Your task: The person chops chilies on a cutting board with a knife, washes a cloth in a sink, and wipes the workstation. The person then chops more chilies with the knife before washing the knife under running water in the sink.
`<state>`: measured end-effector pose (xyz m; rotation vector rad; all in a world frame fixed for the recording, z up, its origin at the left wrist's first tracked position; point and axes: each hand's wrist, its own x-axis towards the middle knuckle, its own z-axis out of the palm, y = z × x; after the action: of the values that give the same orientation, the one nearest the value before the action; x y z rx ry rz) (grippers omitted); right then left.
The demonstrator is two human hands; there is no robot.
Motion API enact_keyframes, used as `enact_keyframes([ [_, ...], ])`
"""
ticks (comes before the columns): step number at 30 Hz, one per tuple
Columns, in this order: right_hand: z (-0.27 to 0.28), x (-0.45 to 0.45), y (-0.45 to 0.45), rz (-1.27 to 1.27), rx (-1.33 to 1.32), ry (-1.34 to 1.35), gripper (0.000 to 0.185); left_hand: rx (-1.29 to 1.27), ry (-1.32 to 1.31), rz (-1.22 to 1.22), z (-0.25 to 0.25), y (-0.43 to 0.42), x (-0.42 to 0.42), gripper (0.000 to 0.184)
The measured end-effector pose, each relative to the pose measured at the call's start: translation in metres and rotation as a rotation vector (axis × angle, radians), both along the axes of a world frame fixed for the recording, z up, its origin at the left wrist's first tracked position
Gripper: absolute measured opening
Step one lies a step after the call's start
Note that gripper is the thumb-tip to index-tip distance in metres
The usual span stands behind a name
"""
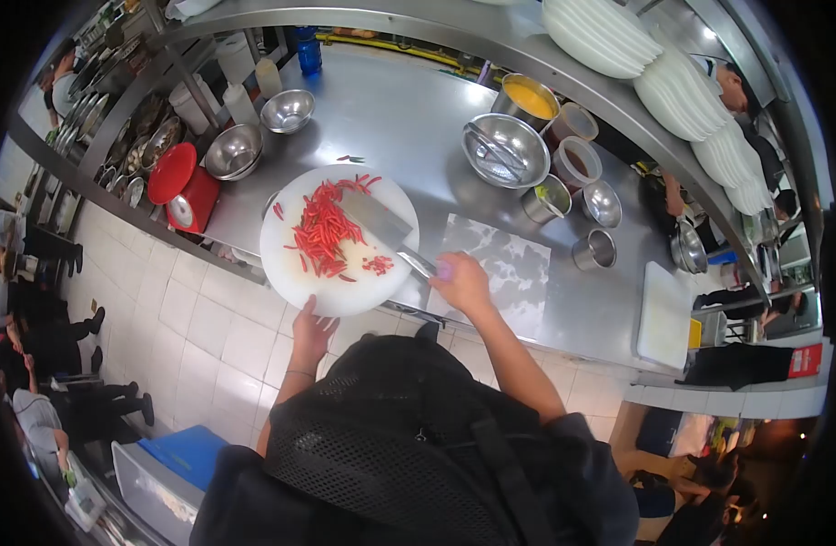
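Observation:
A round white cutting board (381,196) overhangs the counter's front edge. Red chillies (322,227) lie heaped on it, with a small pile of chopped chilli pieces (378,265) nearer to me. My right hand (462,281) is wrapped around the handle of a cleaver (374,218), whose broad blade lies over the board against the right side of the chilli heap. At the board's near rim is my left hand (313,333), gripping the edge with the thumb towards the top; some of its fingers are partly hidden.
Steel bowls (288,111) and a red scale (183,187) stand at the left. To the right are a large steel bowl (506,150), a pot of yellow liquid (527,98), a patterned sheet (491,268) and a white rectangular board (664,314). Stacked plates (609,41) sit on the overhead shelf.

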<state>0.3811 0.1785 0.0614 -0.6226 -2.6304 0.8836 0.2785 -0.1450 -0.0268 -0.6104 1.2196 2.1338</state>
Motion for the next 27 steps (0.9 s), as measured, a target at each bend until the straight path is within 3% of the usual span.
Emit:
enact_keyframes([
  [1, 0.017, -0.015, -0.007, 0.114, 0.281, -0.26, 0.039, -0.02, -0.038, -0.012, 0.0, -0.01, -0.009, 0.066],
  [2, 0.028, -0.032, -0.012, 0.11, 0.286, -0.268, 0.039, -0.012, 0.012, -0.045, -0.002, -0.021, -0.022, 0.07],
  [4, 0.041, -0.062, -0.018, 0.297, 0.432, -0.674, 0.042, 0.148, 0.023, -0.119, -0.002, -0.039, -0.054, 0.067],
  [7, 0.033, -0.091, -0.012, 0.406, 0.477, -0.9, 0.041, 0.233, 0.056, -0.244, -0.013, -0.048, -0.068, 0.064],
  [11, 0.023, -0.098, -0.011, 0.402, 0.385, -0.955, 0.04, 0.272, 0.129, -0.254, -0.013, -0.046, -0.062, 0.065],
  [16, 0.015, -0.062, -0.012, 0.331, 0.388, -0.837, 0.039, 0.326, 0.182, -0.218, -0.017, -0.046, -0.027, 0.065],
  [27, 0.063, 0.065, 0.031, 0.224, 0.372, -0.798, 0.033, 0.303, 0.222, -0.301, 0.011, -0.008, 0.041, 0.068],
])
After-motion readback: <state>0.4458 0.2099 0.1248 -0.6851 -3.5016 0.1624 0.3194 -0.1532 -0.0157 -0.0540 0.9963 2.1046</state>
